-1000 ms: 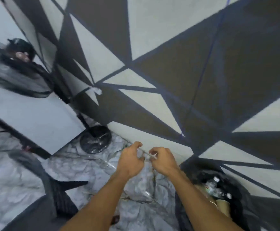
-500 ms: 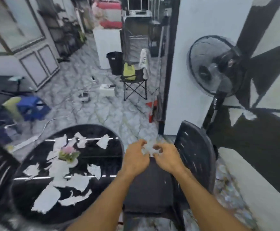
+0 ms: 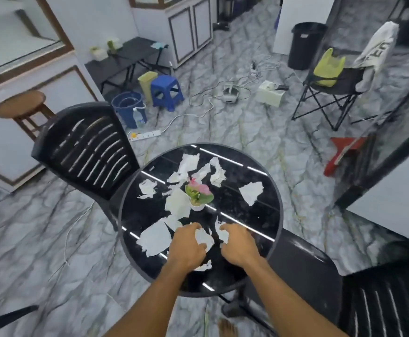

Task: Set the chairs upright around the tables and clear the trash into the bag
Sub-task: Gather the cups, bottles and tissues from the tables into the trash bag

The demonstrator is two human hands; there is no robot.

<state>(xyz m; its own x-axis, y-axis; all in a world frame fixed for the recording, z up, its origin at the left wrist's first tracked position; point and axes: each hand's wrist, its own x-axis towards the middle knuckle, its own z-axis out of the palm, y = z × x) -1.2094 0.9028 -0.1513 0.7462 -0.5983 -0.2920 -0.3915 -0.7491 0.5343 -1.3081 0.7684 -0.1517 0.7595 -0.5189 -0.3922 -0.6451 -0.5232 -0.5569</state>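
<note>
A round black glossy table [image 3: 270,186] stands in front of me, strewn with several torn white paper scraps [image 3: 251,192]. A small pot of pink flowers [image 3: 198,193] sits at its middle. My left hand [image 3: 186,246] lies on the near part of the table, fingers curled on a white scrap [image 3: 204,238]. My right hand [image 3: 238,244] is beside it, fingers bent on another scrap [image 3: 222,234]. An upright black plastic chair [image 3: 86,147] stands at the table's left. A second black chair [image 3: 378,302] is at the lower right, partly cut off.
On the marble floor lie cables, a power strip [image 3: 145,136], a blue bucket [image 3: 128,108], a blue stool [image 3: 167,90] and a white box [image 3: 271,92]. A folding chair [image 3: 332,86] with a yellow bag, a black bin [image 3: 305,45] and a red dustpan [image 3: 344,152] stand at the right.
My view has swung from the patterned wall and trash bag round to the table. My hands, held together in the air before, now rest on paper scraps on the tabletop.
</note>
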